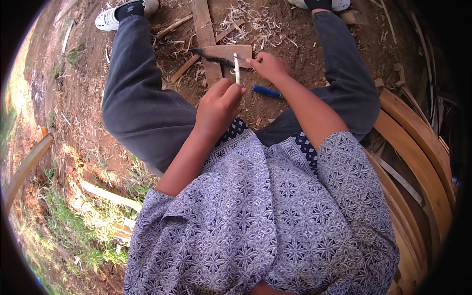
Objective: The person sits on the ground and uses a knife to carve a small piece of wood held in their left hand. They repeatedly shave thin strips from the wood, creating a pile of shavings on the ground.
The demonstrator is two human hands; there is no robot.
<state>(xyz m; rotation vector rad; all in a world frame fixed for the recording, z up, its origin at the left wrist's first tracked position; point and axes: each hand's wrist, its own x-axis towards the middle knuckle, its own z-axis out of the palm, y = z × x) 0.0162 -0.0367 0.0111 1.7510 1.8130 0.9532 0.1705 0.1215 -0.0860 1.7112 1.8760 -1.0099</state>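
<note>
My left hand (219, 105) is closed around the lower end of a pale whittled wooden stick (237, 70), which points away from me. Fingers pinched, my right hand (268, 66) sits just right of the stick's far end. A thin dark sliver, perhaps a small blade, runs from its fingertips to the stick; most of it is hidden. Beneath the stick's tip lies a flat wooden board (223, 51). A dark, rough strip (212, 57) crosses that board. On the ground below my right wrist is a blue cylindrical object (267, 91).
Curled wood shavings (253, 24) cover the soil between my spread legs. A longer plank (203, 24) and offcuts lie around the board. Curved timber pieces (415, 152) are stacked at my right. Grass (73, 216) and a pale wood strip (110, 195) are at my left.
</note>
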